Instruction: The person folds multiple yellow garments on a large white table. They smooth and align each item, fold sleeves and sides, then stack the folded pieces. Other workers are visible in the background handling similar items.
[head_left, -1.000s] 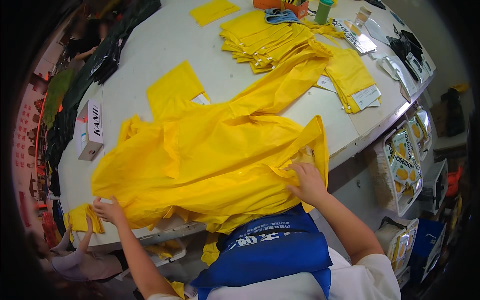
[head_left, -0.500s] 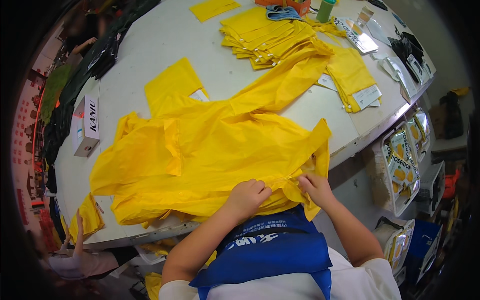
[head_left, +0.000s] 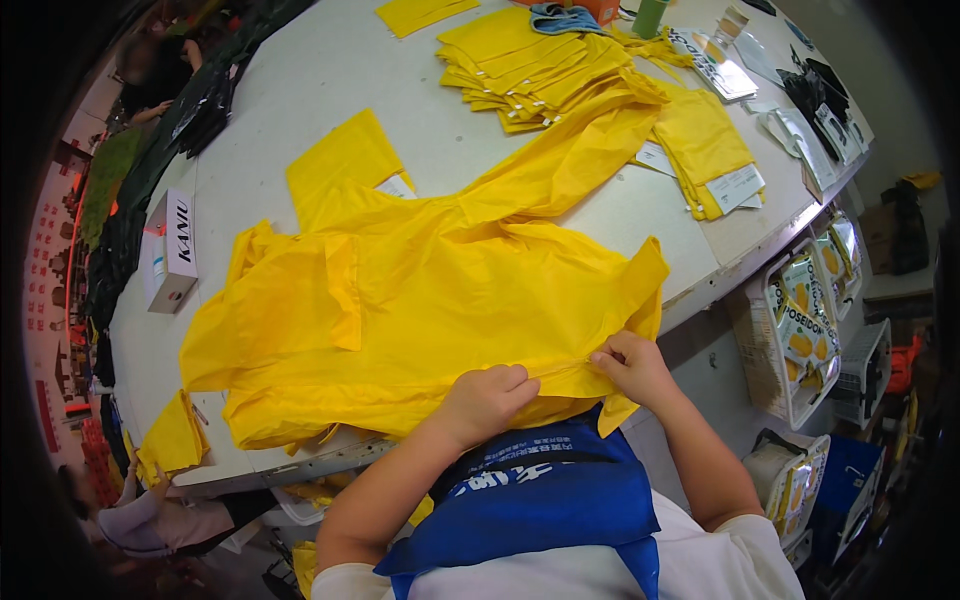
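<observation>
A yellow raincoat lies spread across the near part of the table, one sleeve stretched toward the far right. Along its near edge, in front of my body, my left hand is closed with the fingers pinching the fabric. To its right, my right hand pinches the same edge near the coat's right end. Between the two hands that edge runs fairly straight, with a seam or zip line along it. The fingertips of both hands are partly hidden by the cloth and knuckles.
Stacked folded yellow garments lie at the back, more with white tags at the right. A white box stands on the left, beside black plastic. Baskets of packets stand below the right edge. Two people are at the left.
My right hand has shifted slightly up and right, and the bunched edge between my hands is now straighter. At the lower left, another person's hands have come down onto a yellow piece.
</observation>
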